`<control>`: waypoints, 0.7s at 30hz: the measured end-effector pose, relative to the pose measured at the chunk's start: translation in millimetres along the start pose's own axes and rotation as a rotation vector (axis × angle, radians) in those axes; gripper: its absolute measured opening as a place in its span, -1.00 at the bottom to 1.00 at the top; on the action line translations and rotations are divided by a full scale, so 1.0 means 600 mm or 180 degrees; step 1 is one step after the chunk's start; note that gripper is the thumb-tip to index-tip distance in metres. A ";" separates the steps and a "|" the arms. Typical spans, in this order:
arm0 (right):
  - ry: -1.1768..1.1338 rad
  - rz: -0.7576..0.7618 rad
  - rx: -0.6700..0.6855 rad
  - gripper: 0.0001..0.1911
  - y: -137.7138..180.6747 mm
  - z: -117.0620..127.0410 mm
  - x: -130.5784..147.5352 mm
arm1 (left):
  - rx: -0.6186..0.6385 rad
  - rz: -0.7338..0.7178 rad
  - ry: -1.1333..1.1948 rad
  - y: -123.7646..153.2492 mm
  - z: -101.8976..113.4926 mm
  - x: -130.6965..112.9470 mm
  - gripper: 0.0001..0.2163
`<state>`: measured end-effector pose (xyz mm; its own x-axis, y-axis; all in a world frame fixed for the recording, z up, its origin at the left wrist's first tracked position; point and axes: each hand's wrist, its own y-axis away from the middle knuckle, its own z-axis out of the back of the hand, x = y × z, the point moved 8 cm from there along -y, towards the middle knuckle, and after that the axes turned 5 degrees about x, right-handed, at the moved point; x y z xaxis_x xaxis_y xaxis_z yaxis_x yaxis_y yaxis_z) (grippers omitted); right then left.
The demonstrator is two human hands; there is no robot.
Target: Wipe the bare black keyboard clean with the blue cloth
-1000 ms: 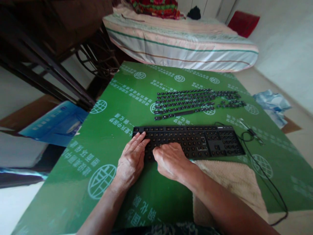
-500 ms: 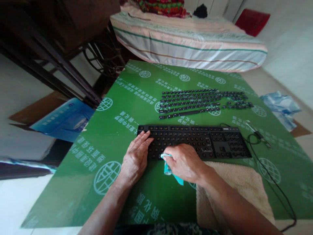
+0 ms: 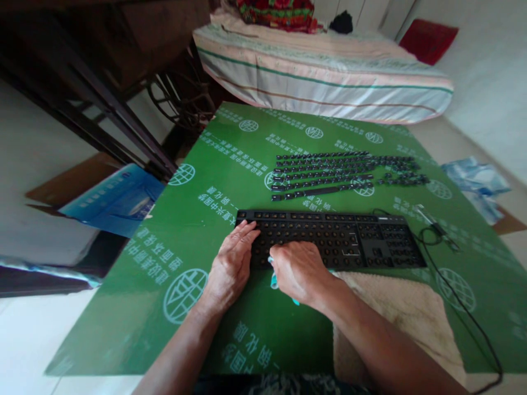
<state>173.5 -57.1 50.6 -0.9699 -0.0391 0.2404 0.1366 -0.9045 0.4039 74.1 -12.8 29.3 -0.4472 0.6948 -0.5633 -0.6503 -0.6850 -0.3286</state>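
A black keyboard with its keycaps removed lies on a green printed sheet. My left hand rests flat with fingers stretched on the keyboard's left end. My right hand is closed round a small turquoise cloth and presses it against the keyboard's front left part. Most of the cloth is hidden under the hand. Beyond the keyboard, rows of loose black keycaps are laid out on the sheet.
The keyboard cable runs off to the right, near a small tool. A beige towel lies under my right forearm. A striped mattress, a dark metal frame, a blue box and crumpled plastic surround the sheet.
My right hand shifted slightly right then back left along the keyboard's front with the turquoise cloth, which showed more half a second ago. The left hand stayed in place.
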 end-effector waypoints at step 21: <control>-0.0987 0.0645 -0.0787 -0.81 -0.019 0.025 0.009 | -0.0385 0.1050 0.1207 0.016 0.029 0.032 -0.68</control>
<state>169.9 -40.4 60.5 -0.8171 -0.1310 0.5615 0.2288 -0.9676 0.1071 48.6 -2.1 28.2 -0.3478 0.3246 -0.8796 -0.4265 -0.8902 -0.1599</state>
